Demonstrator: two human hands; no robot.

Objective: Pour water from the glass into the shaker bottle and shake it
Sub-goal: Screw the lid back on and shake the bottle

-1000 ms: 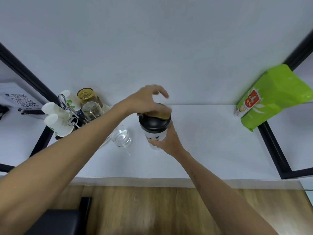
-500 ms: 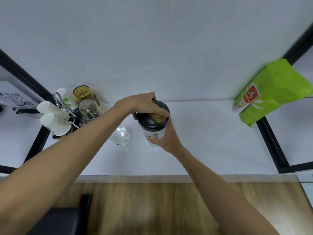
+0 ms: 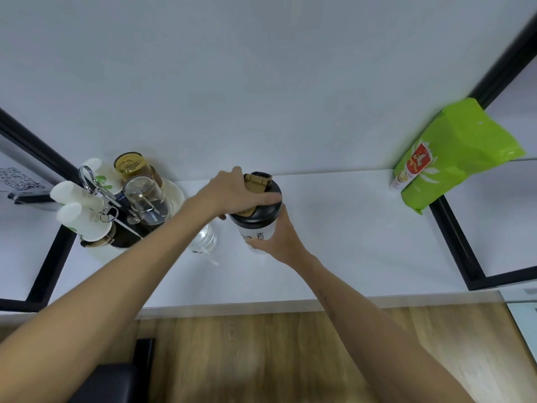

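A white counter (image 3: pixel 334 228) runs along a pale wall, with wood flooring below its front edge. From my remote seat I see the shaker bottle (image 3: pixel 257 221) upright near the middle of the counter, black lid (image 3: pixel 261 209) on, a gold flip cap (image 3: pixel 257 181) at the top. My right hand (image 3: pixel 276 242) wraps around the pale body from the near side, fingers curled on it. My left hand (image 3: pixel 232 191) comes over from the left and grips the lid, fingers closed across its top. Just left of the bottle, partly behind my left forearm, the glass (image 3: pixel 205 242) stands on the counter. Further left is a round tray (image 3: pixel 174 196) holding white cups (image 3: pixel 78 210) and upturned glasses (image 3: pixel 145 199). At the far right a green bag (image 3: pixel 453 155) leans against the wall.
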